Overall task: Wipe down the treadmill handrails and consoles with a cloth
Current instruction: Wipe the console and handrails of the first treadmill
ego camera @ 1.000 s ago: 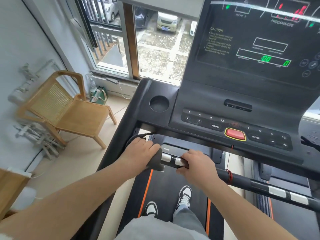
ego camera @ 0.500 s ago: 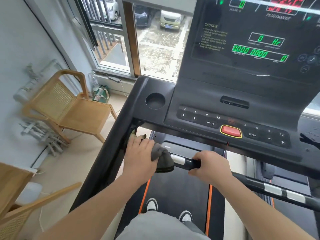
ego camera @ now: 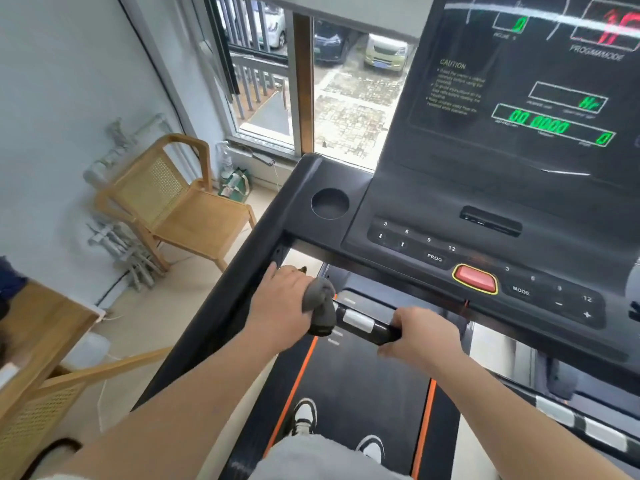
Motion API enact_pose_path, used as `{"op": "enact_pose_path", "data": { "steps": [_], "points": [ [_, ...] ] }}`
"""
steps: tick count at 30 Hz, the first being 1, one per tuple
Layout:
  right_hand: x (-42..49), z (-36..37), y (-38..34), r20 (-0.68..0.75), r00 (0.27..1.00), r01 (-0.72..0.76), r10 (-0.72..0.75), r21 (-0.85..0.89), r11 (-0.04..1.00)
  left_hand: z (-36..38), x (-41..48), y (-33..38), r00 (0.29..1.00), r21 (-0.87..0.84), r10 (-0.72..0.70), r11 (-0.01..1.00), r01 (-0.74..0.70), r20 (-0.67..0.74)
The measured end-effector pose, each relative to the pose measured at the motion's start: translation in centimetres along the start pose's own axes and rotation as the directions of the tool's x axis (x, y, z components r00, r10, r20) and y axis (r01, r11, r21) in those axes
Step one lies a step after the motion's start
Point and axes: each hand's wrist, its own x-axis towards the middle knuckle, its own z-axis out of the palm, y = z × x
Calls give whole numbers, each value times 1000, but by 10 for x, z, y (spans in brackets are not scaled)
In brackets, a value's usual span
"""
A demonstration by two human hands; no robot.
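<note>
left grip (ego camera: 280,306) curled round grey cloth (ego camera: 320,301), holding it on the bar (ego camera: 362,323) at its left end, next to side rail (ego camera: 225,306). right grip (ego camera: 422,336) closed round the bar, just right of cloth. console (ego camera: 485,188) above. cup holder (ego camera: 329,203) in console's left corner. green bag (ego camera: 235,183) on floor, contents unclear.

console (ego camera: 450,202) reads "caution", "prog", "mode", "hr", 3, 6, 9, 12.

Two hands (ego camera: 280,306) (ego camera: 426,337), one cloth (ego camera: 320,301), one console (ego camera: 450,188), two shoes (ego camera: 304,415) (ego camera: 372,446), three parked cars (ego camera: 384,50) (ego camera: 329,38) (ego camera: 273,24)
</note>
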Motion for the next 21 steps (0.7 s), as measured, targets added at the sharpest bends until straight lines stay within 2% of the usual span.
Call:
{"op": "enact_pose_path", "data": {
  "steps": [1, 2, 4, 5, 7, 9, 11, 13, 15, 16, 17, 18, 20, 21],
  "points": [
    [0, -1, -1, 5, 1000, 2, -2, -2, 1000, -5, -1, 23, 996, -11, -95, 995, 95, 5],
    [-1, -1, -1, 5, 1000, 2, -2, 1, 1000, -4, -3, 50, 994, -15, -113, 993, 113, 5],
    [-1, 0, 0, -4, 1000, 13, -13, -14, 1000, 7, -11, 102, 996, -18, 65, 998, -64, 66],
    [-2, -1, 1, 4, 1000, 27, -27, -44, 999, 11, -16, 117, 979, -93, 183, 980, -175, 89],
    [-2, -2, 2, 14, 999, 30, -30, -35, 999, 15, -17, 107, 947, -197, 319, 932, -304, 48],
    [-4, -1, 5, -6, 1000, 23, -23, 26, 999, 16, -12, 67, 939, -110, 343, 933, -343, -16],
    [-6, -2, 5, -10, 1000, 24, -24, 43, 999, 12, -7, 17, 979, 1, 200, 980, -200, -34],
    [-5, 0, 6, -10, 1000, 24, -24, 59, 998, 6, -8, -4, 999, 120, 27, 992, -22, -37],
    [-4, 1, 6, -15, 999, 31, -30, 57, 998, 5, -11, 20, 991, 56, -129, 990, 131, -38],
    [-4, 2, 6, -16, 1000, 26, -25, 53, 998, 6, -13, 42, 986, -13, -164, 986, 164, -35],
    [-3, 1, 7, -21, 999, 26, -25, 53, 998, 7, -14, 65, 992, -63, -128, 990, 127, -15],
    [-2, 1, 7, -18, 999, 28, -27, 36, 999, 11, -16, 86, 1000, -91, -9, 996, 10, 9],
    [1, 0, 4, 19, 999, 43, -42, -24, 999, 19, -20, 107, 965, -132, 256, 960, -248, 49],
    [2, -2, 3, 50, 998, 47, -45, -29, 999, 18, -16, 104, 940, -165, 336, 932, -323, 60]
  ]
}}
